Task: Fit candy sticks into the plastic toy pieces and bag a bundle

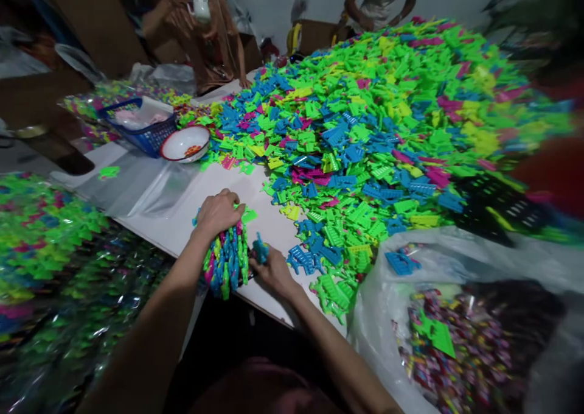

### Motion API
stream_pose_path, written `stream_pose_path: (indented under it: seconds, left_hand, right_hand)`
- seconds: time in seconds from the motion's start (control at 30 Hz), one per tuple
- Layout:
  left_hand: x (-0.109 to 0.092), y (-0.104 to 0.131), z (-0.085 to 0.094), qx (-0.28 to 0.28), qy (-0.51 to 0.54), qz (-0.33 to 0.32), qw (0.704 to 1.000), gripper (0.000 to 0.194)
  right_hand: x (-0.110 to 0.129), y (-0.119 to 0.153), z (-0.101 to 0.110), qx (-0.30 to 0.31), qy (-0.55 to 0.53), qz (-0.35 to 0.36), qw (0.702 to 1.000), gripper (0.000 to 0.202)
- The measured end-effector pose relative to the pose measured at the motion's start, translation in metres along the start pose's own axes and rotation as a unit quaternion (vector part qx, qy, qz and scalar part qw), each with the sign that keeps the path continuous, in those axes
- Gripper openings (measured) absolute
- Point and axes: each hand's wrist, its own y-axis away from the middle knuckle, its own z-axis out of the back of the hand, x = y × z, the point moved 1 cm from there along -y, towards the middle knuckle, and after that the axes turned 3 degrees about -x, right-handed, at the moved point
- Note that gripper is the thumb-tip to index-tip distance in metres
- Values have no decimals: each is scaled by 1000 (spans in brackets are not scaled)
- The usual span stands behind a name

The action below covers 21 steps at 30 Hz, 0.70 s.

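My left hand (219, 214) is curled over the top of a row of small plastic pieces (227, 259) in green, blue, pink and yellow, standing packed together at the table's near edge. Just to its right, my right hand (274, 273) pinches a blue plastic piece (260, 248) between thumb and fingers. A loose green piece (249, 214) lies beyond the row. What exactly the pieces are is too small to tell; they look flat, with slotted parts.
A large heap of similar pieces (365, 128) covers the table's right and back. An enamel bowl (187, 143), a blue basket (145, 135) and clear plastic bags (132, 182) lie left. An open plastic sack (374, 292) of wrapped items stands right. Two people (214, 42) are across the table.
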Motion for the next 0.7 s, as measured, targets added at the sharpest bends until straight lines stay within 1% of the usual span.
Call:
stream_pose_path:
  seconds: [0.1, 0.17, 0.3, 0.37, 0.43, 0.53, 0.6, 0.7]
  left_hand:
    - [1, -2, -1, 9, 3, -1, 1000, 42]
    - [2, -3, -2, 12, 4, 1, 1000, 42]
    - [2, -3, -2, 8, -1, 5, 1000, 42]
    - [1, -3, -2, 9, -1, 5, 1000, 42]
    - [1, -3, -2, 12, -1, 5, 1000, 43]
    - [1, -3, -2, 13, 2, 11, 1000, 44]
    - [0, -3, -1, 13, 5, 13, 1000, 44]
    - [0, -2, -1, 11, 8, 10, 1000, 42]
  right_hand:
    - [0, 1, 2, 22, 61, 48, 997, 12]
    - [-1, 1, 5, 26, 75, 59, 995, 12]
    - [-2, 1, 8, 27, 63, 9, 998, 15]
    - [1, 0, 7, 31, 83, -2, 996, 14]
    - [6, -1, 6, 41, 129, 12, 991, 12]
    - [14, -3, 2, 78, 201, 40, 976, 17]
    - [16, -5, 2, 87, 200, 43, 975, 16]
    - [11, -7, 6, 66, 131, 19, 989, 9]
